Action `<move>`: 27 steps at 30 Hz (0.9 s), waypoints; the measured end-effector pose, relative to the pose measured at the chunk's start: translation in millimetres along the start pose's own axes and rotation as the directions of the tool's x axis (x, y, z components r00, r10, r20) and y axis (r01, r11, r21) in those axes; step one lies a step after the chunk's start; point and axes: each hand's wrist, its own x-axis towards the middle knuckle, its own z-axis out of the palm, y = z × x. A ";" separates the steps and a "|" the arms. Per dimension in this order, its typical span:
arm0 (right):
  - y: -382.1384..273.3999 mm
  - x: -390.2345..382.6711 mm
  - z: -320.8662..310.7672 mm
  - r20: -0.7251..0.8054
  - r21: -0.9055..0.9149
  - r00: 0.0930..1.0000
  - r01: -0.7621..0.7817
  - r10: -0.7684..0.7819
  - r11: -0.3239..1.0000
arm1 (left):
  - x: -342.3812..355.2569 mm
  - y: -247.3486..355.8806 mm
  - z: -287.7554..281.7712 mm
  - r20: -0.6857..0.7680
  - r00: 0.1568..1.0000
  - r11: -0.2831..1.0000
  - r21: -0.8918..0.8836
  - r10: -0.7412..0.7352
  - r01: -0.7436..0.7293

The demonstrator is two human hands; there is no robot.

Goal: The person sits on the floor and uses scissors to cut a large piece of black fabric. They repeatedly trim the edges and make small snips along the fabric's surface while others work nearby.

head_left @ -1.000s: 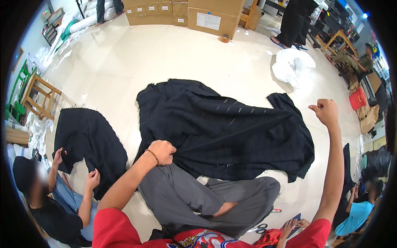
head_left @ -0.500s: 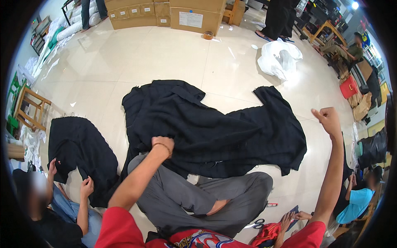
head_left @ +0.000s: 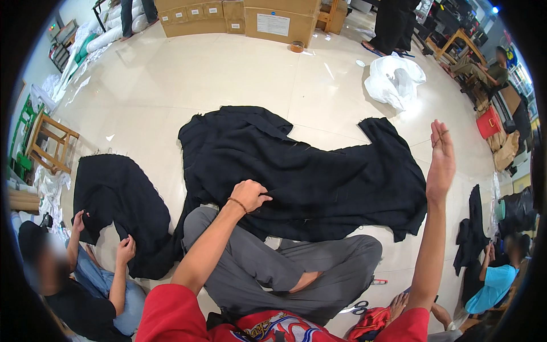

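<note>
A large piece of black cloth (head_left: 319, 176) with frayed edges lies spread over the floor in front of my crossed legs. My left hand (head_left: 249, 195), a beaded band at its wrist, is closed at the near part of this cloth, fingers curled and thumb against the fabric; the exact pinch is partly hidden. Raised beyond the cloth's right end, my right hand (head_left: 441, 162) has its fingers stretched upward and close together. A thin dark line crosses those fingers, too small to name.
Scissors (head_left: 360, 308) and a red cutter (head_left: 380, 281) lie by my right knee. At left a co-worker handles another black cloth (head_left: 122, 211); one in blue sits at right. Farther off are a white plastic bag (head_left: 393, 82), tape roll (head_left: 297, 47), cardboard boxes (head_left: 282, 25) and wooden stool (head_left: 54, 139).
My right hand has gone from curled with one finger out to stretched fingers, a little higher. My left hand has moved right over the cloth, which now lies flatter. The view has shifted slightly.
</note>
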 end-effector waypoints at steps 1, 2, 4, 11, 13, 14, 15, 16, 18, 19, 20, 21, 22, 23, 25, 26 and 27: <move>3.9 -0.7 0.0 0.087 -0.379 0.996 0.020 0.014 0.925 | -5.9 -3.4 -3.4 -0.074 0.997 0.999 -0.029 0.028 -0.030; 9.9 -2.2 -1.0 0.160 -0.698 0.985 0.070 0.060 0.713 | -11.2 -7.5 -7.7 -0.115 0.993 0.999 -0.040 0.031 -0.036; 31.3 -9.9 -14.8 0.273 -0.947 0.956 0.246 0.112 0.206 | -21.9 -4.2 -22.9 -0.200 0.979 0.996 -0.076 0.037 -0.053; 36.4 -31.6 -78.5 0.283 -0.912 0.713 -0.008 0.641 0.411 | -44.4 -39.8 -45.5 -0.233 0.972 0.995 -0.092 0.021 -0.043; 38.3 -41.2 -107.3 0.195 -0.894 0.794 -0.098 0.576 0.438 | -42.7 -36.4 -48.5 -0.166 0.986 0.996 -0.080 0.023 -0.036; 40.2 -42.8 -119.3 0.158 -0.928 0.814 -0.071 0.559 0.365 | -42.4 -34.8 -48.5 -0.157 0.987 0.997 -0.068 0.025 -0.037; 37.5 -43.7 -128.5 0.120 -0.956 0.834 -0.048 0.539 0.288 | -42.9 -34.3 -48.0 -0.145 0.989 0.998 -0.057 0.030 -0.039; 32.2 -43.8 -139.3 0.082 -0.979 0.855 -0.027 0.512 0.203 | -43.0 -36.2 -47.2 -0.138 0.990 0.998 -0.052 0.024 -0.031; 25.6 -43.0 -168.2 0.041 -0.989 0.890 -0.030 0.454 0.147 | -43.2 -41.8 -43.3 -0.126 0.992 0.999 -0.046 0.012 -0.017; 21.3 -41.1 -185.7 0.022 -0.992 0.906 -0.031 0.422 0.119 | -43.7 -43.2 -41.8 -0.118 0.993 0.998 -0.057 0.004 -0.011; 16.4 -43.4 -208.7 -0.004 -0.998 0.920 -0.030 0.392 0.061 | -44.8 -43.1 -43.4 -0.113 0.994 0.998 -0.058 -0.003 -0.004; 9.2 -45.8 -231.9 -0.028 -1.000 0.931 -0.030 0.365 -0.001 | -44.8 -43.9 -43.3 -0.103 0.995 0.998 -0.066 -0.010 0.003; 0.0 -48.3 -251.8 -0.067 -0.998 0.932 -0.055 0.356 -0.043 | -44.5 -42.1 -44.4 -0.084 0.996 0.998 -0.061 -0.021 0.016; -8.1 -50.7 -268.9 -0.103 -0.994 0.933 -0.079 0.345 -0.081 | -45.2 -38.5 -48.1 -0.066 0.997 0.998 -0.055 -0.035 0.032; -19.8 -61.1 -300.3 -0.212 -0.973 0.950 -0.183 0.229 -0.141 | -45.6 -37.0 -49.5 -0.040 0.998 0.997 -0.047 -0.057 0.055; -24.9 -63.2 -315.6 -0.292 -0.929 0.928 -0.218 0.231 -0.300 | -44.1 -36.4 -49.1 -0.031 0.998 0.997 -0.045 -0.063 0.062; -20.2 -67.5 -317.5 -0.235 -0.945 0.960 -0.190 0.149 -0.265 | -43.4 -35.0 -47.4 -0.021 0.997 0.997 -0.045 -0.069 0.068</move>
